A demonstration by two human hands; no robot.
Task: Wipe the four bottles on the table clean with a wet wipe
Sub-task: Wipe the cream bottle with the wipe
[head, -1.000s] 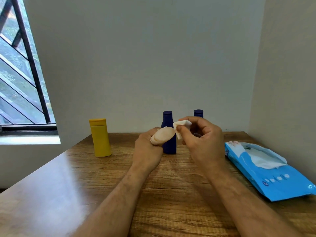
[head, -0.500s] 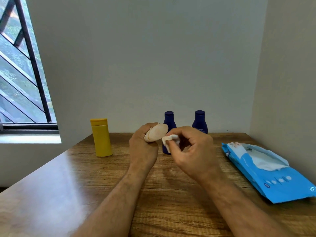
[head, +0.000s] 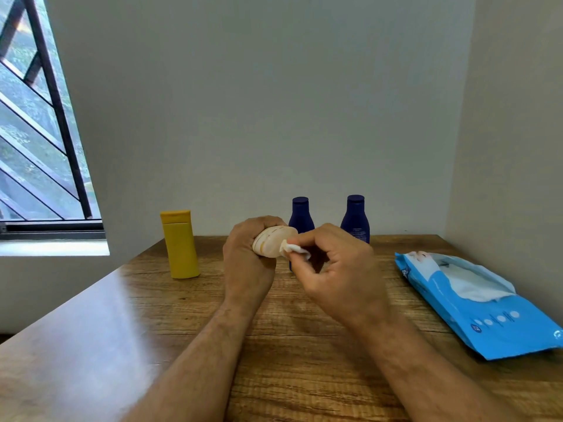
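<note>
In the head view, the left hand (head: 248,257) is raised above the middle of the wooden bench (head: 152,315), its fingers curled round a small beige bottle (head: 274,243) that it holds tilted, with one rounded end pointing right and toward the camera. The right hand (head: 338,275) is just beside it, thumb and forefinger pinching a folded white wet wipe (head: 297,249) and pressing it against the exposed end of the beige bottle (the rest of that hand's fingers are loosely curled under the palm). Both forearms reach in from the near edge of the bench.

Behind the hands, at the far side of the bench near the wall, two dark blue bottles stand upright with their caps on: the left blue bottle (head: 301,219) is partly hidden by the hands, with only its cap, shoulders and a sliver of its base showing, and the right blue bottle (head: 355,219) stands clear to the right of it, its lower part behind the right hand. A yellow bottle (head: 180,245) with a flat flip cap stands upright farther left, well apart from the blue pair.

On the right side of the bench lies a blue pack of wet wipes (head: 487,318), flat, its flap open and a white sheet showing at the opening. A window with a dark metal grille (head: 45,117) is at the far left, and plain walls meet in the far right corner.
</note>
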